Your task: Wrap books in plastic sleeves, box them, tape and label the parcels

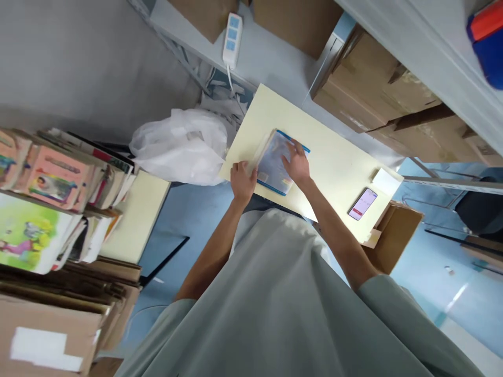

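A flat, bluish-grey, book-like item (271, 166) with bright blue strips along two edges lies on the pale yellow table (334, 162). Whether it is a covered book or a document pouch I cannot tell. At its left edge, my left hand (242, 183) grips the pale border, with the thumb along its near corner. My right hand (297, 163) rests over its right part, fingers apart and bent, fingertips near the surface. A phone (362, 203) with a lit screen lies farther right on the table, near a small white box (387, 181).
Stacked books (55, 178) stand at the left above cardboard (51, 314). A white plastic bag (183, 146) bulges beside the table's left end. Behind are a power strip (232, 41) and cardboard boxes (377, 78). An open carton (396, 235) stands below the table's right end.
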`<move>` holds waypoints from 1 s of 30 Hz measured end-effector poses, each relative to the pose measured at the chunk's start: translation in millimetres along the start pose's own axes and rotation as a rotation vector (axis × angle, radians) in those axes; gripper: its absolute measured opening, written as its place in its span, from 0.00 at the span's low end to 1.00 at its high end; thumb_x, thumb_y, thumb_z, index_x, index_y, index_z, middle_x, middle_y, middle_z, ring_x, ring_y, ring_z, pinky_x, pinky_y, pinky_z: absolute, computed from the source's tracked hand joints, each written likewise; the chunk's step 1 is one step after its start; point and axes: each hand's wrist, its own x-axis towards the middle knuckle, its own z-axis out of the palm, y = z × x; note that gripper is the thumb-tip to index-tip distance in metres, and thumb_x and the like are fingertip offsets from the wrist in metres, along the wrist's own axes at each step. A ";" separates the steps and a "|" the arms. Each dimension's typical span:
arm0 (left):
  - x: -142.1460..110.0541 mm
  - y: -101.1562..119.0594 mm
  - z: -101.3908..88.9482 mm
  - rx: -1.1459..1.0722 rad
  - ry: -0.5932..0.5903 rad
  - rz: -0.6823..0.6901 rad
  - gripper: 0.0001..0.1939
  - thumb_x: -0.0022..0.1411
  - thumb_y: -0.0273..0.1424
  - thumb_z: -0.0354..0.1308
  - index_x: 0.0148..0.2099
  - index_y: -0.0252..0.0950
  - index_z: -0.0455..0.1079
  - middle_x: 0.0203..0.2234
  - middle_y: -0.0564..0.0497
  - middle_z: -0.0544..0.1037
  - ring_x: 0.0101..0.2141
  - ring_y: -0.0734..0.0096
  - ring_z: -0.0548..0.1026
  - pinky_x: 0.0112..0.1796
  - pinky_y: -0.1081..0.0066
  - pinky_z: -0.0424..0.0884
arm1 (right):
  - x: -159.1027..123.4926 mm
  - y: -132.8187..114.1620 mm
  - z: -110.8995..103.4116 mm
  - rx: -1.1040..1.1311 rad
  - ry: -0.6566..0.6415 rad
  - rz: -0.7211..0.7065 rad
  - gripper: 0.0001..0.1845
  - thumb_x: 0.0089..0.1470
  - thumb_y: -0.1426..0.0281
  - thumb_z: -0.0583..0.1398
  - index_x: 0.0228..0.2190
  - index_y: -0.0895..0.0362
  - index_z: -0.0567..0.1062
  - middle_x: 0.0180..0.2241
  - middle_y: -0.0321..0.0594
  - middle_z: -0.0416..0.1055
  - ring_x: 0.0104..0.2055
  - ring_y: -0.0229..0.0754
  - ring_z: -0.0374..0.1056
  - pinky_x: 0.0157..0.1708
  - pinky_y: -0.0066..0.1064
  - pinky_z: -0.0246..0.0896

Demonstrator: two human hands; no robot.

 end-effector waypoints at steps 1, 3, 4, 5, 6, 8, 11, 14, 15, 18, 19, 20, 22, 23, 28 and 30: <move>9.0 4.3 -1.0 0.018 -0.010 0.026 0.21 0.72 0.41 0.66 0.61 0.37 0.74 0.59 0.33 0.79 0.60 0.40 0.77 0.64 0.50 0.70 | -18.3 5.1 -1.0 0.026 0.052 0.060 0.29 0.76 0.59 0.56 0.70 0.58 0.72 0.72 0.61 0.66 0.75 0.64 0.64 0.72 0.59 0.68; 26.2 14.3 0.8 0.053 -0.050 0.047 0.23 0.72 0.39 0.66 0.64 0.35 0.71 0.60 0.32 0.77 0.63 0.39 0.75 0.66 0.49 0.68 | -51.3 13.7 -0.2 0.096 0.123 0.185 0.29 0.75 0.57 0.56 0.68 0.59 0.73 0.67 0.64 0.70 0.70 0.65 0.70 0.67 0.61 0.72; 33.6 19.5 3.3 0.068 -0.072 0.049 0.24 0.72 0.39 0.66 0.64 0.34 0.71 0.60 0.31 0.77 0.63 0.39 0.75 0.67 0.49 0.68 | -64.6 16.5 1.6 0.143 0.141 0.250 0.29 0.75 0.56 0.56 0.67 0.58 0.74 0.65 0.64 0.71 0.67 0.65 0.73 0.64 0.61 0.75; 39.9 24.6 6.3 0.082 -0.089 0.047 0.24 0.72 0.38 0.66 0.64 0.34 0.70 0.60 0.31 0.77 0.63 0.39 0.76 0.66 0.49 0.68 | -75.3 18.0 4.5 0.195 0.151 0.315 0.29 0.74 0.55 0.57 0.66 0.58 0.74 0.63 0.64 0.73 0.63 0.64 0.77 0.61 0.60 0.78; 45.2 29.4 9.4 0.094 -0.101 0.042 0.25 0.71 0.38 0.66 0.65 0.35 0.69 0.60 0.31 0.76 0.62 0.39 0.76 0.66 0.49 0.69 | -83.2 18.3 8.1 0.249 0.150 0.372 0.28 0.73 0.55 0.57 0.65 0.57 0.75 0.61 0.63 0.75 0.58 0.63 0.80 0.57 0.59 0.80; 52.9 37.2 14.6 0.109 -0.114 0.020 0.26 0.70 0.38 0.67 0.65 0.36 0.68 0.58 0.33 0.78 0.60 0.42 0.78 0.64 0.49 0.71 | -91.4 16.0 16.6 0.347 0.141 0.460 0.26 0.73 0.56 0.57 0.62 0.57 0.76 0.58 0.62 0.77 0.51 0.59 0.83 0.52 0.56 0.83; 59.4 44.1 17.0 0.121 -0.162 0.002 0.21 0.69 0.36 0.68 0.61 0.37 0.71 0.49 0.39 0.82 0.52 0.47 0.82 0.60 0.52 0.75 | -90.7 10.8 29.1 0.424 0.163 0.547 0.22 0.71 0.58 0.59 0.58 0.58 0.77 0.56 0.61 0.79 0.45 0.56 0.84 0.49 0.52 0.83; 62.2 47.5 13.4 0.151 -0.222 0.072 0.07 0.70 0.35 0.65 0.47 0.40 0.77 0.43 0.41 0.84 0.49 0.50 0.82 0.60 0.54 0.75 | -84.6 9.0 37.2 0.455 0.222 0.631 0.18 0.69 0.59 0.61 0.54 0.56 0.79 0.52 0.58 0.81 0.43 0.54 0.83 0.49 0.50 0.83; 62.5 48.6 11.7 0.160 -0.230 0.093 0.04 0.70 0.34 0.65 0.44 0.40 0.77 0.43 0.41 0.84 0.49 0.51 0.82 0.59 0.55 0.75 | -82.7 9.0 38.8 0.466 0.237 0.661 0.17 0.68 0.60 0.62 0.52 0.56 0.80 0.50 0.56 0.82 0.43 0.54 0.83 0.49 0.50 0.83; 62.3 53.1 6.7 0.174 -0.242 0.090 0.06 0.72 0.34 0.63 0.42 0.39 0.79 0.43 0.42 0.85 0.46 0.55 0.83 0.54 0.60 0.76 | -77.7 6.6 40.5 0.494 0.255 0.769 0.15 0.65 0.62 0.65 0.49 0.56 0.81 0.46 0.52 0.83 0.43 0.53 0.82 0.50 0.47 0.81; 62.7 55.1 5.1 0.180 -0.243 0.078 0.07 0.73 0.34 0.63 0.43 0.38 0.79 0.43 0.42 0.86 0.45 0.56 0.84 0.53 0.62 0.76 | -75.6 4.5 40.1 0.504 0.256 0.811 0.15 0.64 0.63 0.65 0.49 0.56 0.81 0.46 0.51 0.84 0.44 0.52 0.82 0.50 0.46 0.80; 63.8 57.3 3.5 0.189 -0.241 0.069 0.07 0.73 0.34 0.62 0.43 0.37 0.80 0.43 0.42 0.86 0.45 0.57 0.84 0.52 0.63 0.76 | -72.8 2.0 39.5 0.515 0.258 0.850 0.15 0.64 0.64 0.66 0.50 0.56 0.81 0.47 0.51 0.84 0.44 0.52 0.82 0.50 0.44 0.79; 69.7 62.0 -0.2 0.212 -0.227 0.063 0.08 0.74 0.33 0.62 0.44 0.36 0.81 0.43 0.42 0.87 0.45 0.58 0.84 0.51 0.64 0.76 | -63.6 -3.9 37.6 0.540 0.272 0.897 0.15 0.63 0.66 0.65 0.50 0.57 0.82 0.48 0.50 0.84 0.44 0.50 0.82 0.50 0.42 0.78; 75.0 64.5 -2.4 0.225 -0.217 0.066 0.08 0.74 0.33 0.62 0.45 0.35 0.81 0.44 0.42 0.87 0.45 0.58 0.85 0.50 0.65 0.76 | -56.6 -6.8 36.5 0.553 0.283 0.899 0.16 0.63 0.66 0.65 0.50 0.56 0.82 0.48 0.49 0.83 0.44 0.50 0.81 0.50 0.41 0.77; 123.7 76.2 -15.8 0.329 -0.181 0.117 0.10 0.76 0.30 0.59 0.49 0.33 0.82 0.46 0.39 0.86 0.47 0.57 0.84 0.52 0.65 0.75 | 1.5 -16.2 35.9 0.573 0.329 0.770 0.16 0.63 0.66 0.63 0.51 0.55 0.83 0.51 0.50 0.82 0.43 0.48 0.80 0.52 0.42 0.77; 146.5 80.5 -20.2 0.412 -0.210 0.135 0.11 0.76 0.26 0.57 0.51 0.33 0.82 0.49 0.37 0.85 0.49 0.55 0.84 0.54 0.64 0.76 | 27.7 -17.9 38.7 0.561 0.329 0.741 0.16 0.62 0.66 0.64 0.50 0.55 0.82 0.51 0.50 0.81 0.44 0.49 0.80 0.54 0.44 0.77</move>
